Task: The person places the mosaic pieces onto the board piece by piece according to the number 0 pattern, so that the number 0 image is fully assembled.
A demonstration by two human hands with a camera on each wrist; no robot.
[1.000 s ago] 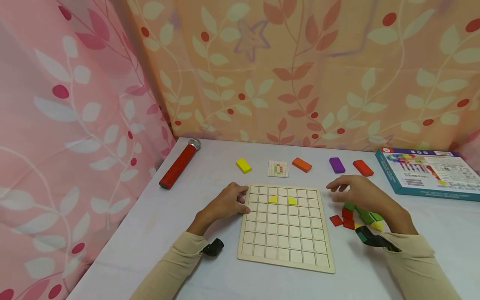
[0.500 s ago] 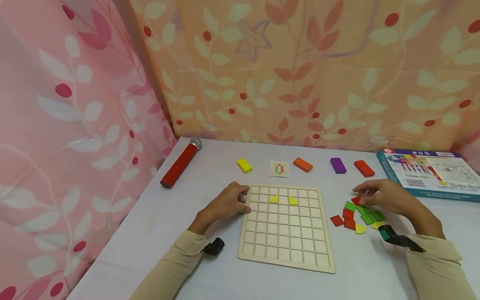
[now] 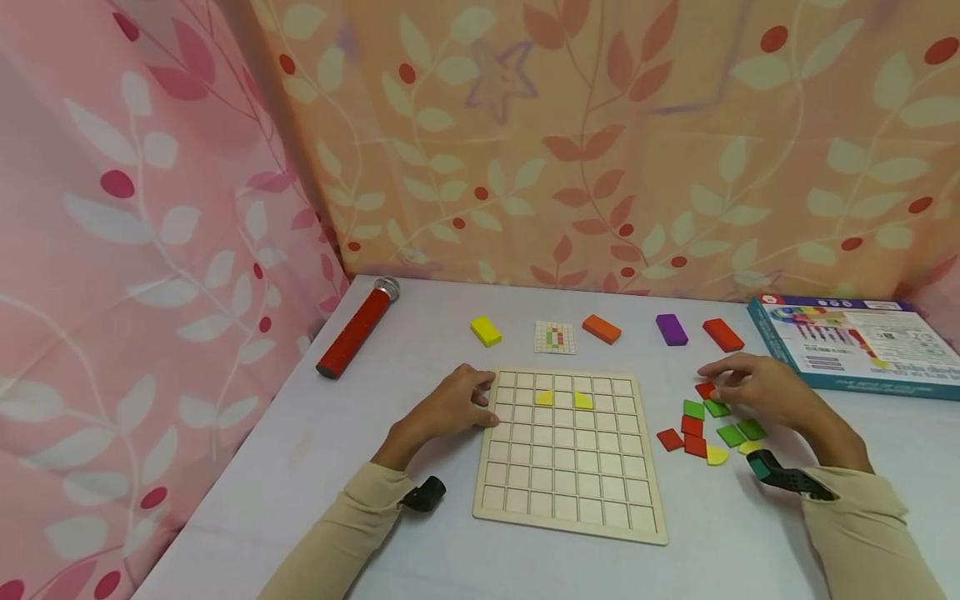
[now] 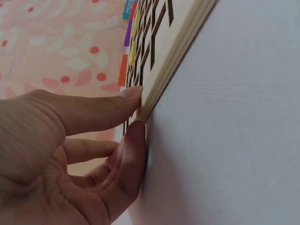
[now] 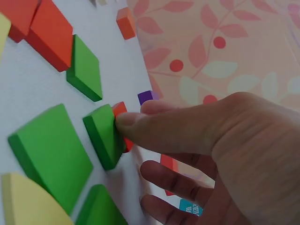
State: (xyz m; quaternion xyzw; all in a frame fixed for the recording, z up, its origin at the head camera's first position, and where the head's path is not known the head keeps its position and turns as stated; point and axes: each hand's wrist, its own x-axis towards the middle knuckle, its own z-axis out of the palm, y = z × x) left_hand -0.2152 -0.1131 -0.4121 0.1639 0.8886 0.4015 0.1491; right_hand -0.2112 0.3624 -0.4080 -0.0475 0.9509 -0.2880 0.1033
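Note:
A wooden grid board (image 3: pixel 570 454) lies flat on the white table, with two yellow pieces (image 3: pixel 545 399) (image 3: pixel 583 401) in its upper rows. My left hand (image 3: pixel 486 400) rests at the board's left edge; in the left wrist view its fingertips (image 4: pixel 133 93) touch the board's rim (image 4: pixel 173 51). My right hand (image 3: pixel 712 383) hovers over a loose pile of red, green and yellow tiles to the right of the board. One fingertip (image 5: pixel 123 119) presses against the edge of a green tile (image 5: pixel 103 136) (image 3: pixel 717 408), with a red tile (image 3: pixel 704 389) just behind it.
Along the back stand a red microphone (image 3: pixel 356 329), a yellow block (image 3: pixel 486 331), a small pattern card (image 3: pixel 556 337), and orange (image 3: pixel 602 329), purple (image 3: pixel 672 329) and red (image 3: pixel 723 334) blocks. A teal game box (image 3: pixel 855 346) lies far right. Patterned curtains close the left and back.
My right hand has moved from near the board's right edge out to the tile pile, and a finger now touches a green tile. The left hand has not moved.

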